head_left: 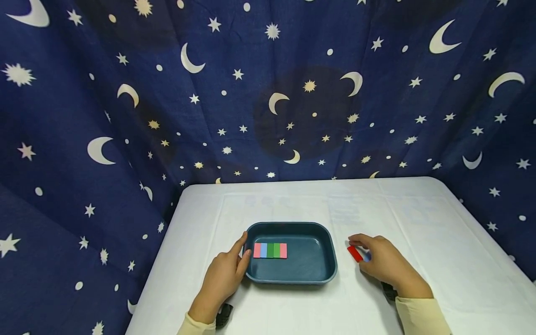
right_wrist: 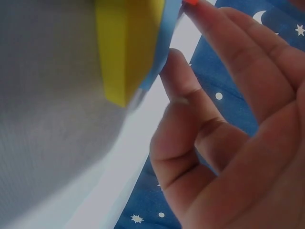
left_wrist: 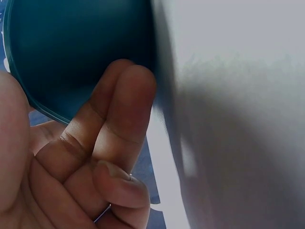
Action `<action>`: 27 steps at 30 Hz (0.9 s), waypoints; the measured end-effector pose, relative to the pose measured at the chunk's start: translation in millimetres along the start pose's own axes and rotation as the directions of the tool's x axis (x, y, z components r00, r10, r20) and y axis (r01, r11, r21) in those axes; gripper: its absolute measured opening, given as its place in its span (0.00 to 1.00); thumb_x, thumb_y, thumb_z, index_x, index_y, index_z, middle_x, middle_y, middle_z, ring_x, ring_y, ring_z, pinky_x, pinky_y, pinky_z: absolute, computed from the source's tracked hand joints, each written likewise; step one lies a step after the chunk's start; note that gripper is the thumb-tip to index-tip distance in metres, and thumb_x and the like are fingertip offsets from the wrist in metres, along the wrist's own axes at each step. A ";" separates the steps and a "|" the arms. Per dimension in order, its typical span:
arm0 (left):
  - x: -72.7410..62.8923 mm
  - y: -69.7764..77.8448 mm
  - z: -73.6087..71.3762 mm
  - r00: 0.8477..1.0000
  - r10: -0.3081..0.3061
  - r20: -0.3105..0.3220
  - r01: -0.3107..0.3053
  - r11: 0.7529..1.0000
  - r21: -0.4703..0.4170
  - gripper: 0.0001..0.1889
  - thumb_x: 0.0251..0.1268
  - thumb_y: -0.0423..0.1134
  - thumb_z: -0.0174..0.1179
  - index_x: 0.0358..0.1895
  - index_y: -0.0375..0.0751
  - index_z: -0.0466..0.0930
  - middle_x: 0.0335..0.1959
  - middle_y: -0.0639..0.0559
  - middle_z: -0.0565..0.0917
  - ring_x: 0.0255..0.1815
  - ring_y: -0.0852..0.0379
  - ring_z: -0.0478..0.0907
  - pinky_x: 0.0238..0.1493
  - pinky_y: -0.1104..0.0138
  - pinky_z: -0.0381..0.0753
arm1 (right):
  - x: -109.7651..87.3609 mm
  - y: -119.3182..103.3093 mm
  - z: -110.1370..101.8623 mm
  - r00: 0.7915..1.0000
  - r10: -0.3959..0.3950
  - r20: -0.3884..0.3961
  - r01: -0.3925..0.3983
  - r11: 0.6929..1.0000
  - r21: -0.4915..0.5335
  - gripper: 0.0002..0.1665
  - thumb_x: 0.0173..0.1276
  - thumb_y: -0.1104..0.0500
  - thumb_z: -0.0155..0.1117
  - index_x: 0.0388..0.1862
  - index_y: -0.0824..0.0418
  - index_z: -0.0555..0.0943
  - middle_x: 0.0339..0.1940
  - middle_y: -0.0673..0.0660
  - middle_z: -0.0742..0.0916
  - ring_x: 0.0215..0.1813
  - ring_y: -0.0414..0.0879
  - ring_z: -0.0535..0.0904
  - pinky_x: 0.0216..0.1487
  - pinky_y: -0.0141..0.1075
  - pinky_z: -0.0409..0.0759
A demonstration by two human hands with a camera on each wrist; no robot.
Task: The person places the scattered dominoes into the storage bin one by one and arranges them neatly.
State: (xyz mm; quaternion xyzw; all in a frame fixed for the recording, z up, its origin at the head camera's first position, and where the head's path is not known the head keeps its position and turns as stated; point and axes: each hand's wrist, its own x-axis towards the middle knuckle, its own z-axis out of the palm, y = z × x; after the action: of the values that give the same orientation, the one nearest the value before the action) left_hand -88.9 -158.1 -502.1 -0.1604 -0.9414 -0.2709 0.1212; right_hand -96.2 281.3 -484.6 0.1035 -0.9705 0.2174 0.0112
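- Left hand (head_left: 222,272) grips the tray (head_left: 310,265) beside it; a steady, light hold should do.
- Right hand (head_left: 385,260) pinches the red piece (head_left: 355,254), blue piece (head_left: 367,256) within its curl (lifting level looks wisest).
- Coloured row (head_left: 270,250) lies in the tray, past the left thumb.
- Right fingers hide the piece count; the yellow piece (right_wrist: 114,52) is cut off beside them.

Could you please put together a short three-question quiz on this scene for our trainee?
1. What colour are both end pieces of the row of coloured pieces in the tray?
2. True or false: the red piece is outside the tray.
3. Which part of the tray does the left hand hold? A) far side B) left side C) right side

Key: 1. Pink. 2. True. 3. B.
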 end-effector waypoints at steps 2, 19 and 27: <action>0.0 0.1 0.0 1.000 -0.001 0.000 0.001 1.000 0.001 0.29 0.84 0.53 0.55 0.79 0.47 0.70 0.15 0.73 0.67 0.13 0.70 0.62 0.16 0.69 0.63 | 0.1 0.5 -0.4 1.000 0.004 0.000 -0.004 1.000 -0.005 0.38 0.47 0.65 0.77 0.63 0.55 0.85 0.50 0.55 0.90 0.52 0.55 0.82 0.53 0.57 0.79; -1.0 1.2 -1.0 1.000 -0.004 0.003 0.004 1.000 0.001 0.29 0.83 0.52 0.57 0.79 0.47 0.71 0.15 0.72 0.67 0.13 0.69 0.62 0.16 0.68 0.63 | -1.7 -0.4 1.4 1.000 0.007 -0.004 -0.007 1.000 -0.010 0.39 0.47 0.63 0.80 0.63 0.56 0.85 0.49 0.56 0.90 0.50 0.54 0.82 0.51 0.56 0.79; 0.3 0.0 -0.5 1.000 -0.005 0.005 0.005 1.000 -0.003 0.29 0.83 0.51 0.57 0.80 0.47 0.70 0.15 0.73 0.67 0.13 0.70 0.62 0.16 0.69 0.63 | 1.4 -3.4 -0.2 1.000 -0.009 -0.009 0.009 0.999 -0.033 0.37 0.50 0.62 0.81 0.64 0.59 0.84 0.46 0.56 0.90 0.49 0.55 0.83 0.51 0.57 0.80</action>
State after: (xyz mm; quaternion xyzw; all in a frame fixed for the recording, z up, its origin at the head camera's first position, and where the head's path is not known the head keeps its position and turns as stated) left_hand -89.0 -158.4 -501.7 -0.1590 -0.9417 -0.2721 0.1181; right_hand -96.9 278.1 -482.9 0.1066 -0.9735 0.2016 0.0185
